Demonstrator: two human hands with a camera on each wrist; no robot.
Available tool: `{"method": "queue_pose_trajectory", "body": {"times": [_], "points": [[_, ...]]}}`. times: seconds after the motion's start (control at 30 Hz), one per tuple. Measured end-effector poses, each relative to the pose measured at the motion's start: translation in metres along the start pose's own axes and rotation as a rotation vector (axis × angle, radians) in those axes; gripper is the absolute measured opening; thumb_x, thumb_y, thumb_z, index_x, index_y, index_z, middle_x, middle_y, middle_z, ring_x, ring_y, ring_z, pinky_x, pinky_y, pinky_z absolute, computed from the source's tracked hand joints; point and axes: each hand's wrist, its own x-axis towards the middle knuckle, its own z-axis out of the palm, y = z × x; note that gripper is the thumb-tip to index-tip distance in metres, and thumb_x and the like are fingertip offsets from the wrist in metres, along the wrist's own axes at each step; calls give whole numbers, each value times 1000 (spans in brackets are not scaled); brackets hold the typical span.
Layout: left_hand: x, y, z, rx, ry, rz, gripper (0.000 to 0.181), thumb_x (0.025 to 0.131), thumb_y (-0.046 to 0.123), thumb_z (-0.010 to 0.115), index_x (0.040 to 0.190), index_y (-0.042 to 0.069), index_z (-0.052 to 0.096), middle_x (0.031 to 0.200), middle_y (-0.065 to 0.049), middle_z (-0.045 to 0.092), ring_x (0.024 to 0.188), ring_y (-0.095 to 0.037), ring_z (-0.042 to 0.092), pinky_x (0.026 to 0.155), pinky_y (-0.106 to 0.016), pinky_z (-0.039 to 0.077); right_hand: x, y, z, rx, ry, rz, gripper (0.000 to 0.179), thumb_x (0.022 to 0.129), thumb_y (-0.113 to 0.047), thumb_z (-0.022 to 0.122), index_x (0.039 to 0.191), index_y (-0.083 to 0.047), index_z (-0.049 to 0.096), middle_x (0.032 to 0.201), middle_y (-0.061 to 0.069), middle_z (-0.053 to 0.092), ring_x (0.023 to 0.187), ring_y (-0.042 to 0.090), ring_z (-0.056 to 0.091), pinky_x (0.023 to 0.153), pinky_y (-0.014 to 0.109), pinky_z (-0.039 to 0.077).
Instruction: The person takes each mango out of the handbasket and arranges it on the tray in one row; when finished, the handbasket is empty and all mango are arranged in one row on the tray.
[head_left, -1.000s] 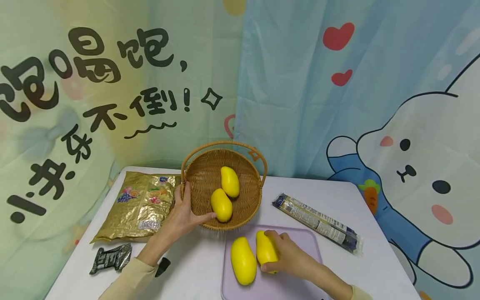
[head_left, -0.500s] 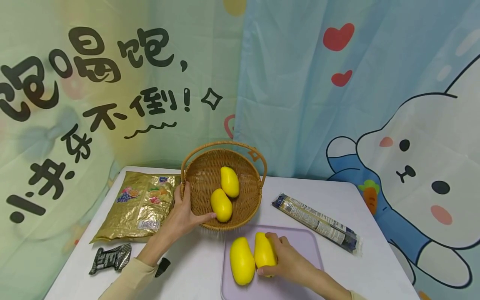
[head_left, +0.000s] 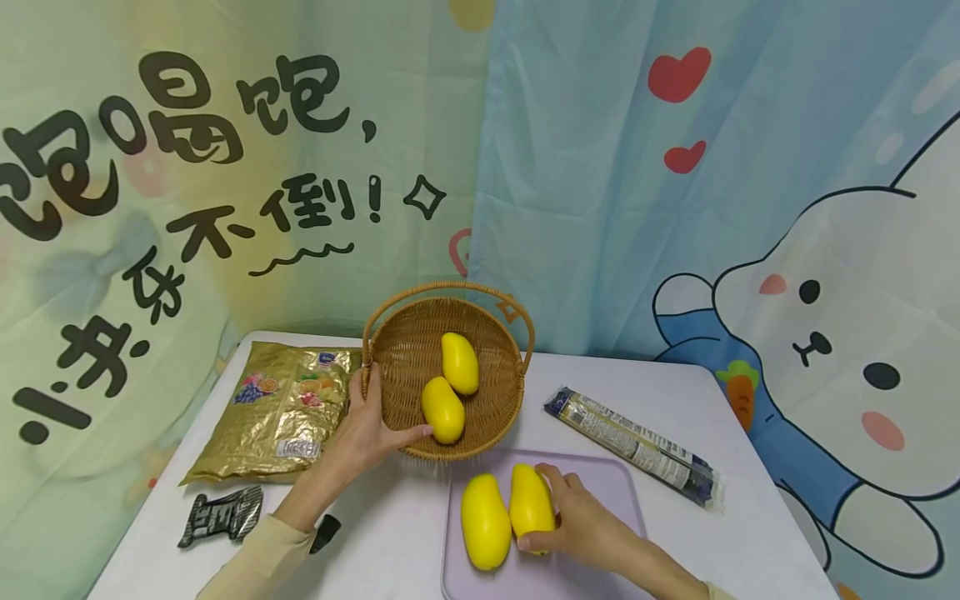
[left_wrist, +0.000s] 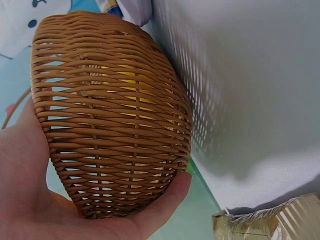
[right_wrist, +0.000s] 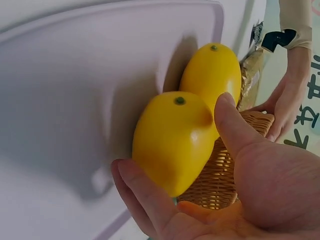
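A brown wicker basket [head_left: 405, 400] with an arched handle is tilted toward me, two yellow mangoes inside. My left hand [head_left: 371, 433] grips its left side, thumb across the lower rim; the left wrist view shows the woven outside [left_wrist: 110, 130] against the palm. On the lilac tray [head_left: 600, 483] lie two more mangoes side by side. Around the right one [head_left: 531, 504] curl the fingers and thumb of my right hand [head_left: 581, 525]. The left mango [head_left: 485, 523] is untouched by the hand. In the right wrist view the held mango [right_wrist: 172, 142] sits between thumb and fingers.
A gold snack bag [head_left: 281, 417] lies left of the basket, with a small black packet [head_left: 221, 517] in front of it. A long narrow packet [head_left: 633, 446] lies slantwise at the right. A printed curtain [head_left: 570, 208] hangs behind the white table [head_left: 375, 533].
My right hand and its mango have shifted slightly left and toward me, closer to the other mango on the tray. The left hand and basket have stayed in place.
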Motion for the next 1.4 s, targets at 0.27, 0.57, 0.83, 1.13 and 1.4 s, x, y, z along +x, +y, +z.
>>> {"method": "queue_pose_trajectory", "body": {"times": [0.27,0.57,0.83,1.13,1.4], "points": [[1,1,-1,-4,0,4,135,74,67,81,164,8,-2,165,-27,-6,123,-53,56,92,-55,56,3,-11,-25,-26,49,66,102,75,-52,86,155,-13,36,133,24,51,98,23,64,76,41,55],[2,1,-1,3,-1,4,133,76,61,82,163,7,-2,165,-27,-7,124,-55,54,92,-56,56,13,-35,-65,-54,128,-94,96,81,-59,78,155,-15,36,150,19,46,119,35,61,89,49,57],[2,2,-1,0,6,8,134,75,64,82,164,7,-1,165,-27,-6,124,-55,54,91,-56,56,40,-67,-77,-107,170,-233,86,87,-46,79,156,-16,36,149,18,46,125,33,58,89,47,57],[1,1,1,-9,11,22,136,73,67,81,163,4,1,165,-28,-4,125,-53,54,95,-56,55,84,-98,-90,-126,140,-314,86,89,-41,79,157,-11,35,157,22,38,139,39,46,109,58,44],[0,2,-1,-8,10,22,134,75,62,82,163,3,1,164,-28,-4,125,-54,54,95,-57,54,117,-115,-94,-149,77,-300,87,90,-37,78,158,-7,33,159,21,38,147,40,36,113,57,40]]}}
